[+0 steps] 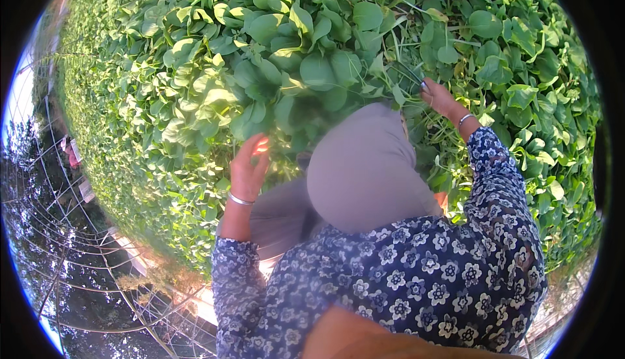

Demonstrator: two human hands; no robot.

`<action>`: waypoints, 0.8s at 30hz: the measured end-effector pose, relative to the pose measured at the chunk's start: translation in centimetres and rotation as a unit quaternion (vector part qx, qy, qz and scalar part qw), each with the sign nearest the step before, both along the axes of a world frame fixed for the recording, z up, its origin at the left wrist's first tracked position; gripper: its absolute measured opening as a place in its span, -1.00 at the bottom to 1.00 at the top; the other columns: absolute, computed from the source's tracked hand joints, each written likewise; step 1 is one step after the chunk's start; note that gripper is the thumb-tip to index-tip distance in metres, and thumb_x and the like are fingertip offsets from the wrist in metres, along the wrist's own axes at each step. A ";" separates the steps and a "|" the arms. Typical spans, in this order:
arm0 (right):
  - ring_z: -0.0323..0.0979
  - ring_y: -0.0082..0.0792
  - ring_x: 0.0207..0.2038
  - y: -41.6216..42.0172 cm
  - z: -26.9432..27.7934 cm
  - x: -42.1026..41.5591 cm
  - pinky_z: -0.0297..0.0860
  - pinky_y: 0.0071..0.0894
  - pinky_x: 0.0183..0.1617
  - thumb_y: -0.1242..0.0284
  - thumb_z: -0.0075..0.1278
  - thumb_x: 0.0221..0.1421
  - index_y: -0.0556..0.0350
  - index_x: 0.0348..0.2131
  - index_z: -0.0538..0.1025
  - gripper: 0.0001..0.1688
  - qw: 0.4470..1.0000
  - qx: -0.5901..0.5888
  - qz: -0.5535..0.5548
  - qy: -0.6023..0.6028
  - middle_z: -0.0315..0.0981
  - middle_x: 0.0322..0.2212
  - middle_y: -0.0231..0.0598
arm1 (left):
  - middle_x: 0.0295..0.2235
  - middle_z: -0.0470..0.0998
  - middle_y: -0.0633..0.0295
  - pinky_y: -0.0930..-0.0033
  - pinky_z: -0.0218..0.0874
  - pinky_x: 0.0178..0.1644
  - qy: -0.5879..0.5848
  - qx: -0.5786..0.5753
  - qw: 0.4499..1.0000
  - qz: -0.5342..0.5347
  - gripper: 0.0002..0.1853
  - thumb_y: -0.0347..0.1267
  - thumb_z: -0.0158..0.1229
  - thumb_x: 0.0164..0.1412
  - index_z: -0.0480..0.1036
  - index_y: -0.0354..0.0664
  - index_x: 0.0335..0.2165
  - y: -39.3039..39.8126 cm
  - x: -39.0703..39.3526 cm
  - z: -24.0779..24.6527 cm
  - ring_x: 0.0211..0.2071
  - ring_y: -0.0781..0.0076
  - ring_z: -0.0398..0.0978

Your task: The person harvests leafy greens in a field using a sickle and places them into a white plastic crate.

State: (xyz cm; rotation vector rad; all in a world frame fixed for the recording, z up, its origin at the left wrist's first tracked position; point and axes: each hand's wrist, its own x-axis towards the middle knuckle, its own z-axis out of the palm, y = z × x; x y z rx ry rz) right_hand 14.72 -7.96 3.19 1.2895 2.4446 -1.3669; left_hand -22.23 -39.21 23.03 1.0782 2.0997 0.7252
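Observation:
My left hand [248, 171] is raised at the left of my knees, close to the broad leaves of low green plants [317, 70]. Its fingers are half curled with the thumb apart, and I see nothing held in it. Bright sun falls on the fingertips. Out to the right, my right hand [437, 97] is closed around a thin, dark hand tool [409, 73], whose exact kind is hard to make out. The tool reaches in among leaves and pale stems [398, 41], which partly hide its far end.
My bent knee in grey trousers [361, 163] stands between my hands. Dense leafy greens [141, 90] spread to the left and right. Something orange [442, 201] shows beside my right thigh. Curved frame poles [105, 256] and a pale path edge [139, 256] lie at the lower left.

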 end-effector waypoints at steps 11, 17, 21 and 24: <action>0.20 -0.64 -0.66 4.1 5.1 1.9 0.15 -0.65 -0.65 0.41 -0.08 0.04 0.03 -0.30 0.33 -0.82 0.978 -0.140 -0.152 0.015 0.40 -0.47 -0.40 | -0.25 0.46 0.03 0.33 0.25 -0.13 0.186 0.117 0.961 -0.168 -0.60 -0.60 0.05 -0.05 0.34 -0.25 -0.14 9.7 1.3 2.8 -0.23 0.16 0.43; 0.22 -0.61 -0.68 5.8 9.6 -10.2 0.18 -0.60 -0.65 0.32 -0.08 0.06 0.05 -0.32 0.32 -0.78 0.914 -0.174 -0.271 0.246 0.36 -0.53 -0.40 | -0.25 0.43 0.05 0.27 0.24 -0.12 0.199 0.233 0.910 -0.281 -0.61 -0.59 0.05 -0.12 0.35 -0.25 -0.20 20.7 6.2 0.4 -0.21 0.09 0.38; 0.25 -0.57 -0.67 2.0 4.7 -14.9 0.18 -0.59 -0.67 0.29 -0.07 0.06 0.07 -0.30 0.29 -0.73 0.822 -0.321 -0.347 0.317 0.35 -0.52 -0.32 | -0.26 0.43 0.12 0.27 0.17 -0.08 0.253 0.193 0.876 -0.363 -0.69 -0.50 0.04 -0.12 0.38 -0.23 -0.27 24.9 9.2 -4.5 -0.20 0.18 0.37; 0.23 -0.56 -0.71 -2.1 0.2 -13.9 0.17 -0.56 -0.70 0.30 -0.08 0.05 0.09 -0.34 0.29 -0.74 0.882 -0.282 -0.300 0.227 0.29 -0.63 -0.35 | -0.26 0.44 0.16 0.25 0.13 -0.06 0.314 0.046 0.862 -0.396 -0.74 -0.44 0.02 -0.09 0.41 -0.21 -0.31 24.2 9.0 -7.5 -0.17 0.23 0.35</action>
